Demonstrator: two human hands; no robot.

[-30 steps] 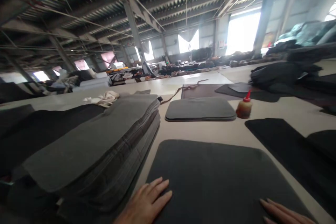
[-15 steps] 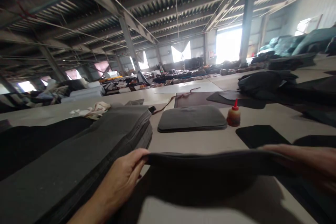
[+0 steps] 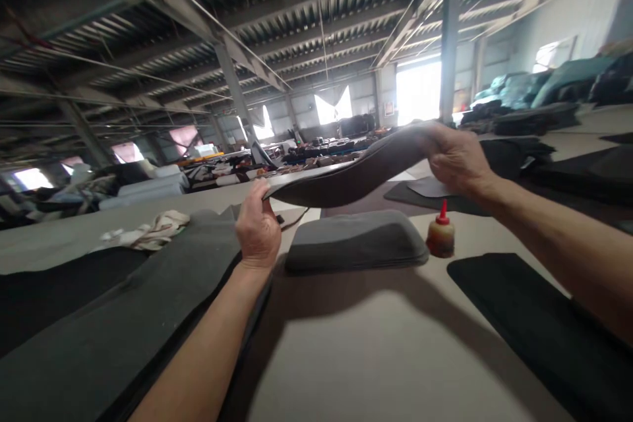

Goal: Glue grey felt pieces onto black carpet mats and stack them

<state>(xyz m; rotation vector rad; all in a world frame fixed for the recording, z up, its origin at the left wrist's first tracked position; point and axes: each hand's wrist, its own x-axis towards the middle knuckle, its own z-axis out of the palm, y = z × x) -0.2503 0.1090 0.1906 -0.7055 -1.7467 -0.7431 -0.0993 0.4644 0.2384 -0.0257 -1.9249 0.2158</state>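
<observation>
A dark grey fabric panel (image 3: pixel 341 178) sags in the air between my two hands. Its left end is pinched by my left hand (image 3: pixel 260 224), fingers closed. My right hand (image 3: pixel 455 155) grips the other end, held higher. Below it, a neat stack of grey rounded panels (image 3: pixel 353 241) lies on the pale table (image 3: pixel 376 356), with a shadow across its front. Just right of that stack stands a glue bottle (image 3: pixel 441 237) with a red pointed cap, upright and apart from my hands.
A thick pile of grey fabric (image 3: pixel 143 316) fills the left side, with a crumpled cream cloth (image 3: pixel 153 231) behind it. Dark flat panels (image 3: pixel 524 310) lie at right under my forearm. Further back are a dark fabric heap (image 3: pixel 514 155) and wrapped bundles (image 3: pixel 514 89).
Both hands have lifted the panel up and away from me, from the near table to above the stack. My right hand has risen more, and the panel now slants.
</observation>
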